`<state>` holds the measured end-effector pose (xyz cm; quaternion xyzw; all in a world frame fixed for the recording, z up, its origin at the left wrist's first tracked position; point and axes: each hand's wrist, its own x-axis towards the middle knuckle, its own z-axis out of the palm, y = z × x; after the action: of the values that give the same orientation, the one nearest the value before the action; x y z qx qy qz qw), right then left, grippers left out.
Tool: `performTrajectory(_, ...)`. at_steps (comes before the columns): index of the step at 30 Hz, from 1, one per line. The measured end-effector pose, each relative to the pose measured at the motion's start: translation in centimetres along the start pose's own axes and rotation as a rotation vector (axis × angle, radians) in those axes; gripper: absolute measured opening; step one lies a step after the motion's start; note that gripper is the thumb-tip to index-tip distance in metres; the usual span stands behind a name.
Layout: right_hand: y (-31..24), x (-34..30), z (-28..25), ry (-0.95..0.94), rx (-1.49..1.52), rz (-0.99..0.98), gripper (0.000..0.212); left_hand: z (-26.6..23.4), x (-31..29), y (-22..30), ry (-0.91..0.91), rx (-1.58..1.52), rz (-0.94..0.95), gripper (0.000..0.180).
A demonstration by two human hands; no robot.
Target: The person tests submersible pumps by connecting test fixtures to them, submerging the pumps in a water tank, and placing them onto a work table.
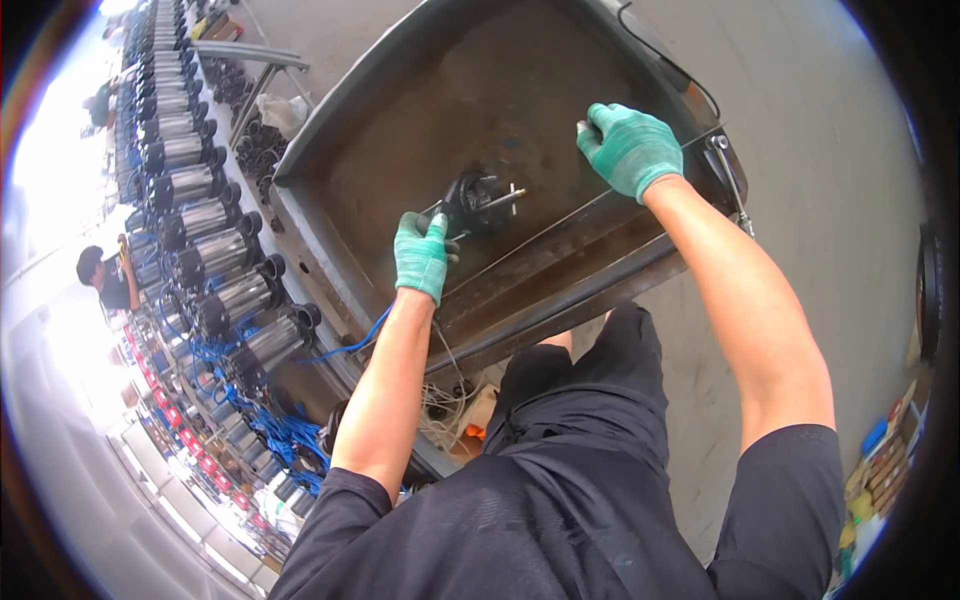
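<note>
Our left hand (421, 256) pinches the black part (462, 205), at its one o'clock, inside the tank (400, 115); our right (632, 150), at two o'clock, half-curls, seemingly empty. Rod (503, 199) already in; what remains, we can't tell.

We stand in a brightly lit workshop with a grey floor (830, 250).
To our left, white glare (45, 200) spreads, too washed out for us to make out windows; beside it a long row of black-capped silver cylinders (187, 184) recedes, near a grey metal frame (250, 50).
</note>
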<state>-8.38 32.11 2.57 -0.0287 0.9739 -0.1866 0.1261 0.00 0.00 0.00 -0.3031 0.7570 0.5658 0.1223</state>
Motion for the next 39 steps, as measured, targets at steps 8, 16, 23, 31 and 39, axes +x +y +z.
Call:
performTrajectory(8,0.2,-1.7,0.5,0.186,0.358,-0.088,0.029,-4.3,-10.0,6.4,0.111,0.002,0.302,0.030)
performTrajectory(16,-10.6,-11.9,-3.6,0.126,0.864,-0.329,0.021,-4.7,-17.6,10.0,0.313,0.183,0.579,0.029)
performTrajectory(23,-10.0,-14.8,-2.3,0.089,0.915,-0.304,0.016,-3.3,-19.8,9.3,0.314,0.214,0.568,0.031)
performTrajectory(31,-9.2,-14.0,-1.9,0.035,0.992,-0.232,0.018,-2.2,-19.5,9.5,0.321,0.235,0.598,0.032)
performTrajectory(39,-6.1,-7.7,-1.0,0.244,0.600,-0.386,0.030,-1.6,-12.5,9.6,0.237,0.155,0.437,0.031)
